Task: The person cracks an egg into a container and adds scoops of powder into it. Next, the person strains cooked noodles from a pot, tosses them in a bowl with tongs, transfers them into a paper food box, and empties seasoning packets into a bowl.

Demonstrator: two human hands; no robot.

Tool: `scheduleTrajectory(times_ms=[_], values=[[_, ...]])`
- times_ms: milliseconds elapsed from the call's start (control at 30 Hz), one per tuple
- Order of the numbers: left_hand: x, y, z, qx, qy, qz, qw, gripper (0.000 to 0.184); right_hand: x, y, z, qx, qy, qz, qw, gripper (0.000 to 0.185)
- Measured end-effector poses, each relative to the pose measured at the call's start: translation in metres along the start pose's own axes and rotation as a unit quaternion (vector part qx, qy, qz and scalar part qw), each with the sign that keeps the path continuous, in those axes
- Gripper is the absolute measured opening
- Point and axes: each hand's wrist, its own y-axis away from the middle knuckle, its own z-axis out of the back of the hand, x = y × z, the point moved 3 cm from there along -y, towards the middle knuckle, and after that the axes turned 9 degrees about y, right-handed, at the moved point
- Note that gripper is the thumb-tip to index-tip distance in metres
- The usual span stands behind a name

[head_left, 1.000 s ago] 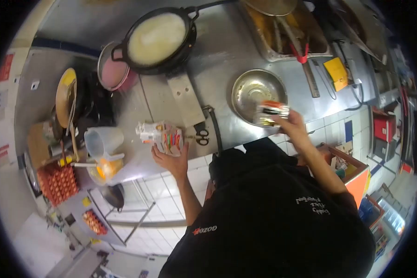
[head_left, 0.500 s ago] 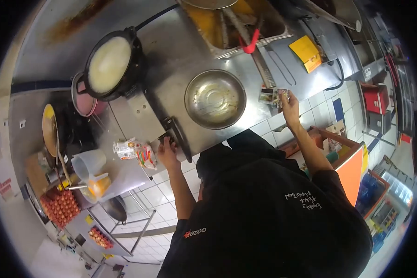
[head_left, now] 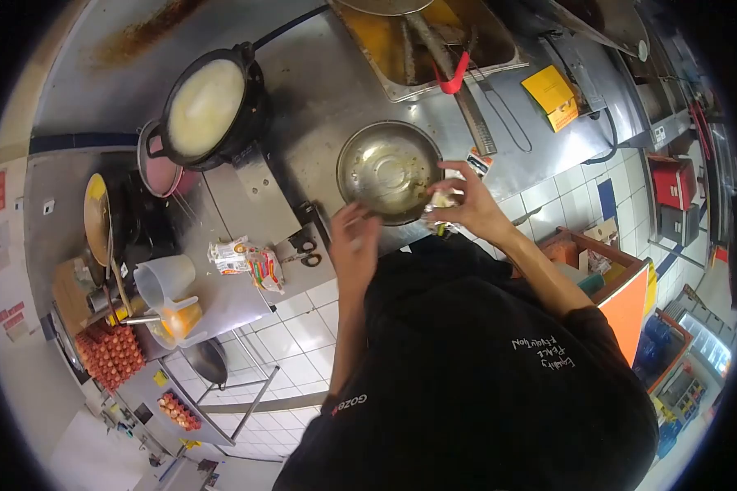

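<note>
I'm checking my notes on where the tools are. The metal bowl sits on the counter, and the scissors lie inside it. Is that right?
Not quite: the scissors are not inside the bowl. The head view shows them between the crumpled packaging and the person's left hand. The metal bowl does sit on the counter.

Silver-grey is being shown by the round bowl (head_left: pixel 391 168), and white and silver by the small packet (head_left: pixel 440 214). The black pan (head_left: pixel 252 106) is being filled with a creamy-white colour. The black shirt (head_left: pixel 467 368) is being marked with white lettering, and the white tiles (head_left: pixel 540 195) are being broken by dark blue.
</note>
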Motion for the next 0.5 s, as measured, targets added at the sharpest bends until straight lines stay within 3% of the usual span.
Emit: scheduleTrajectory(times_ms=[33,67,133,167,233,267,367,500], values=[[-0.016,-0.012,-0.024,0.080,0.059,0.002,0.995,0.035,0.007,-0.008,-0.011,0.009,0.086,0.078,0.993,0.079],[-0.015,-0.023,-0.029,0.076,0.057,0.000,0.996,0.035,0.010,-0.017,-0.018,0.013,0.085,0.079,0.993,0.079],[-0.005,-0.036,-0.044,0.209,0.083,0.147,0.963,0.029,0.016,-0.031,-0.026,0.078,0.089,0.019,0.993,0.076],[-0.002,-0.042,-0.042,0.207,0.083,0.142,0.964,0.029,0.021,-0.037,-0.026,0.080,0.090,0.023,0.992,0.076],[0.001,-0.051,-0.033,0.182,0.066,0.110,0.975,0.028,0.025,-0.046,-0.029,0.096,0.196,0.014,0.976,0.055],[0.004,-0.052,-0.029,0.179,0.064,0.110,0.976,0.028,0.006,-0.054,-0.029,0.137,0.133,0.031,0.981,0.030],[-0.004,-0.056,-0.025,0.149,0.051,0.110,0.981,0.028,-0.015,-0.061,-0.030,0.156,0.139,0.047,0.977,0.017],[0.005,-0.066,-0.027,0.196,-0.018,0.137,0.971,0.028,0.002,-0.063,-0.033,0.202,0.279,0.095,0.934,0.019]])
